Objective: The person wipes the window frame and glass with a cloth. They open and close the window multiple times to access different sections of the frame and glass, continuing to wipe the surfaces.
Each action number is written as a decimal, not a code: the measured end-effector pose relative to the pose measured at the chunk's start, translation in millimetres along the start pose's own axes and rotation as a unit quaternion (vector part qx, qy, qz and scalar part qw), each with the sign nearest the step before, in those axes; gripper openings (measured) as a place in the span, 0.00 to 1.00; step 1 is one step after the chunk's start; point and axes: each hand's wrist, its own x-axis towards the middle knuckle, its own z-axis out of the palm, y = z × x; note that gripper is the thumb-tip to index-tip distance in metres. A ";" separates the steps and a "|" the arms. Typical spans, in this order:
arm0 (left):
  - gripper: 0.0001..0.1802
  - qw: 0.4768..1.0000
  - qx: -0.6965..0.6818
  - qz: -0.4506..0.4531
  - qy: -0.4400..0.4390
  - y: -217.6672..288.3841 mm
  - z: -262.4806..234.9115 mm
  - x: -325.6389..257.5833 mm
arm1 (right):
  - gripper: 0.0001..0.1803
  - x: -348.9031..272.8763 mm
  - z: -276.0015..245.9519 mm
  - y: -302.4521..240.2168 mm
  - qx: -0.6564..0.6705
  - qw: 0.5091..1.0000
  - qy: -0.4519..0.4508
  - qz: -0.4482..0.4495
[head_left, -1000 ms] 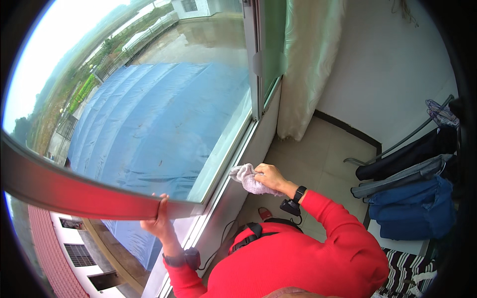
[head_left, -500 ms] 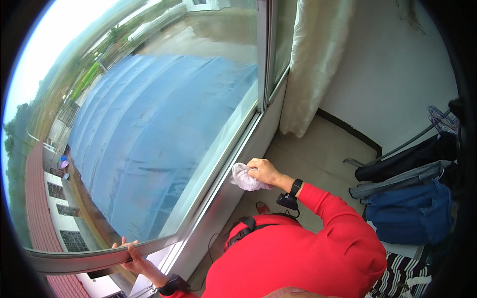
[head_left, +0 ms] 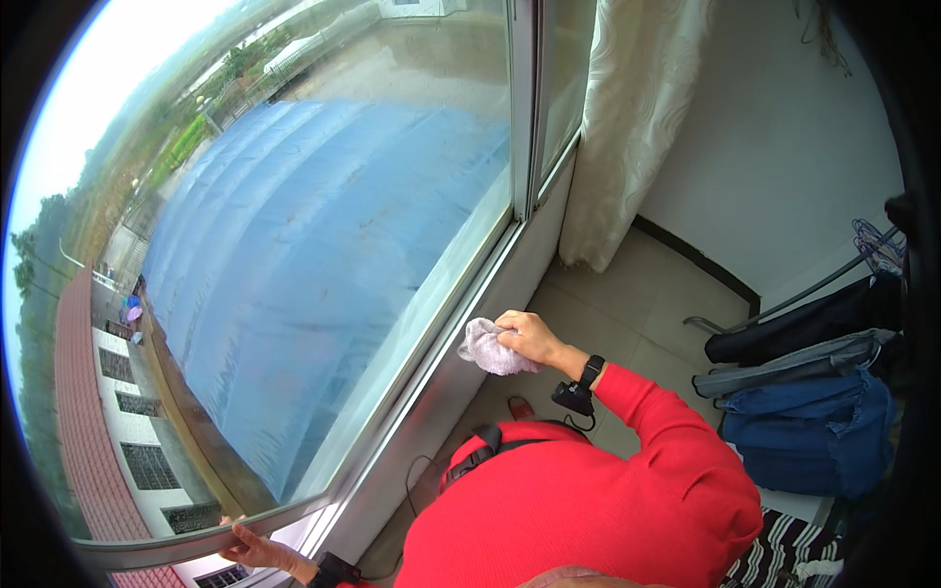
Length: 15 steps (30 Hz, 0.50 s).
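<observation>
My right hand [head_left: 527, 338] is closed round a crumpled pale pink cloth [head_left: 498, 350], held just to the right of the window sill, apart from the glass. At the lower left, my left hand [head_left: 257, 551] grips the end edge of a sliding window sash [head_left: 225, 532]. Its thumb lies on the near side, and some fingertips show behind the frame. The large window pane [head_left: 323, 265] fills the left half of the view. Below it runs the pale window track [head_left: 392, 431].
A cream curtain [head_left: 632, 127] hangs beyond the sash. Along the right side, a metal rack [head_left: 784, 312] carries dark and blue clothes [head_left: 804, 431]. A thin cable [head_left: 410, 490] trails beside the sill wall. Outside lies a big blue tarpaulin roof [head_left: 314, 274].
My left hand and the sash edge have moved down toward the lower rim. The right hand with the cloth has hardly moved; the whole view has shifted slightly.
</observation>
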 end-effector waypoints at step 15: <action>0.30 0.992 0.068 0.102 0.015 3.1 -0.2 -1.5 | 0.13 60.9 -65.9 -66.5 0.124 0.976 0.149 -0.096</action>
